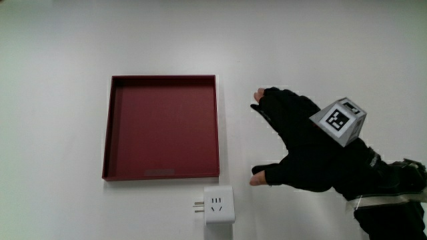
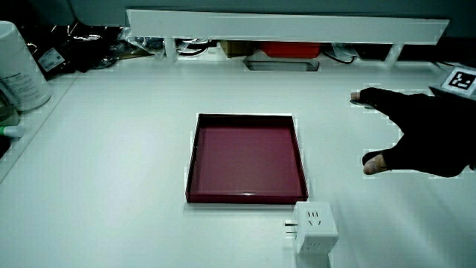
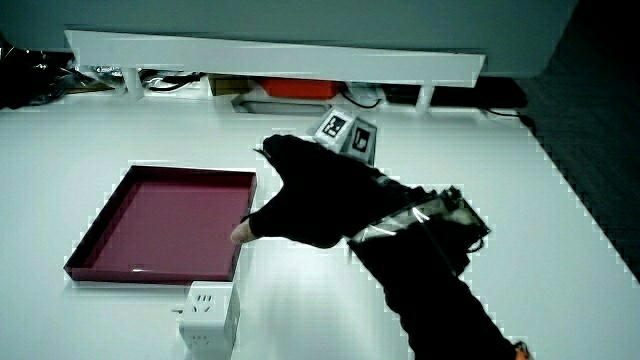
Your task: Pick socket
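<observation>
Currently the white cube-shaped plastic socket (image 1: pixel 219 205), apparently prongs toward the shallow dark-red square tray (image 1: pixel 107 127), lies nearer the person than the empty, spread-fingered black-gloved hand (image 1: pixel 303 150), just beside its thumb.

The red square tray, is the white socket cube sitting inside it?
No, the red square tray holds nothing; the white socket cube sits on the table just outside it, nearer to the person.

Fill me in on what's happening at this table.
A gloved hand hovers over the white table beside a red tray, fingers spread and holding nothing. The tray shows nothing inside. A white socket sits on the table just off the tray's corner, nearer to the person than the tray. The hand is not touching the socket, so it has not been picked up yet.
</observation>
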The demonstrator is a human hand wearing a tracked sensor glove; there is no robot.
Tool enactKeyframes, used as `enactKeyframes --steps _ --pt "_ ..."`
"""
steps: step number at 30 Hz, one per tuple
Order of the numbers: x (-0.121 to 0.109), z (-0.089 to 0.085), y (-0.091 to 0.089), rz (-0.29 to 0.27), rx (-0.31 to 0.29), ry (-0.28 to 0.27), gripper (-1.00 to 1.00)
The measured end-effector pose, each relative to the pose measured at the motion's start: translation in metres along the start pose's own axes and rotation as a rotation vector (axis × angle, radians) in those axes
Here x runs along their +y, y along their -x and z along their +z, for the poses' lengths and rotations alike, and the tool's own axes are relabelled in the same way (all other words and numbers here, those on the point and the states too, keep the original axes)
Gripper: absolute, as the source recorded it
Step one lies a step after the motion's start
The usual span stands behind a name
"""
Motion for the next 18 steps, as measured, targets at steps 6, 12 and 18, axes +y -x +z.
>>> enactKeyframes --steps 6,12,18 --pt "0.007 -0.019 -0.007 -0.005 -0.019 0.041 0.0" --pt "0.015 -0.038 -0.014 0.068 -0.196 0.054 0.0" --pt "0.02 -0.061 -0.024 -0.005 -0.12 0.119 0.0"
